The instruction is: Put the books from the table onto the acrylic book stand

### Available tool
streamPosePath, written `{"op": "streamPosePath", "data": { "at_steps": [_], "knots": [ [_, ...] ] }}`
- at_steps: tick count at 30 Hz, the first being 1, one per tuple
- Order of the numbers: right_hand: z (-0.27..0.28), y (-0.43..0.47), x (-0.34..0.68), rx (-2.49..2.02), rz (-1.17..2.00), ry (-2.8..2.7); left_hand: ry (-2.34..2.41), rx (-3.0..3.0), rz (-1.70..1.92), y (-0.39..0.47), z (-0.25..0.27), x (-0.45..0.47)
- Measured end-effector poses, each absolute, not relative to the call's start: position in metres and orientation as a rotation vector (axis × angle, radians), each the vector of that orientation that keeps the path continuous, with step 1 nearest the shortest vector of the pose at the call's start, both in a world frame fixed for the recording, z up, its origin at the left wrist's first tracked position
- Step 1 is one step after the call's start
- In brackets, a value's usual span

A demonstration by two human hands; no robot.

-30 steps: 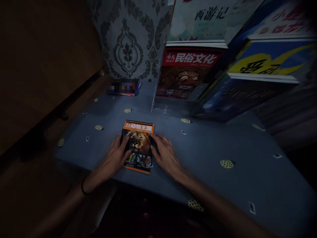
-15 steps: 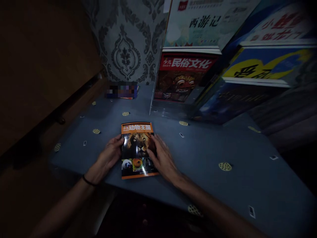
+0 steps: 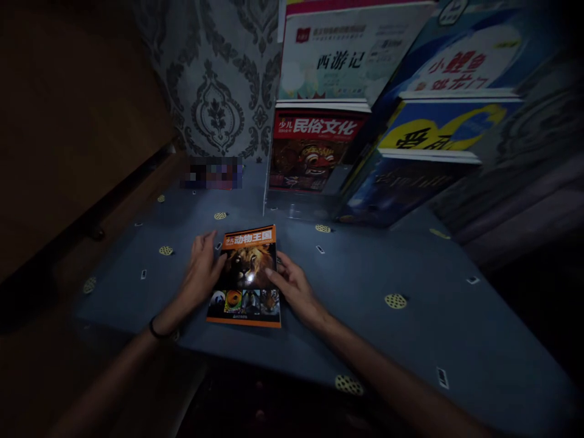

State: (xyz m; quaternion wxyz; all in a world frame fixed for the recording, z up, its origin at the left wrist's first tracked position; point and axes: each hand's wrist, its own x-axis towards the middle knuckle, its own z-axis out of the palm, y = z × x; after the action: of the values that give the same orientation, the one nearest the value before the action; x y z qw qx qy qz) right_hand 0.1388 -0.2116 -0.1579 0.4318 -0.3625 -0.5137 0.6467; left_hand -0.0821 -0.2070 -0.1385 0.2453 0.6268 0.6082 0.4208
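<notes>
A thin orange-and-black book [image 3: 249, 277] with a lion and several smaller animal pictures on its cover is in front of me, low over the table and slightly turned. My right hand [image 3: 296, 292] grips its right edge, thumb on the cover and fingers behind. At the opposite edge is my left hand [image 3: 201, 267], fingers stretched out and apart, its thumb close to the cover's left side. Whether that thumb touches the book I cannot tell. A dark band circles my left wrist.
A clear stand holds several books, among them a red one [image 3: 314, 152], a pale one [image 3: 337, 61] and a dark blue one [image 3: 396, 188]. A blurred-out item [image 3: 212, 173] lies by the patterned wall [image 3: 216, 109]. The grey-blue cloth [image 3: 356, 292] covers the table; a wooden panel [image 3: 82, 121] stands left.
The lion book has turned, its lower end swinging left. My left fingers have come off its edge and stretched out; my right hand has shifted from lying over the cover to gripping the edge.
</notes>
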Motion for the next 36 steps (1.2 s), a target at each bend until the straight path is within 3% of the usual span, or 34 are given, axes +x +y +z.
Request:
{"op": "streamPosePath", "data": {
  "at_steps": [3, 11, 19, 36],
  "knots": [
    [-0.149, -0.216, 0.138, -0.899, 1.581, -1.297, 1.647, 1.977, 0.908, -0.218, -0.119, -0.067],
    [-0.141, -0.227, 0.139, -0.808, 1.321, -1.739, 1.340, 1.649, 0.649, -0.222, -0.072, -0.043],
    [-0.144, -0.233, 0.145, -0.781, 1.181, -1.943, 1.306, 1.616, 0.691, -0.230, -0.072, -0.039],
    [-0.147, -0.219, 0.143, -0.770, 1.833, -1.160, 1.141, 1.122, 0.720, -0.226, -0.071, -0.080]
  ]
}}
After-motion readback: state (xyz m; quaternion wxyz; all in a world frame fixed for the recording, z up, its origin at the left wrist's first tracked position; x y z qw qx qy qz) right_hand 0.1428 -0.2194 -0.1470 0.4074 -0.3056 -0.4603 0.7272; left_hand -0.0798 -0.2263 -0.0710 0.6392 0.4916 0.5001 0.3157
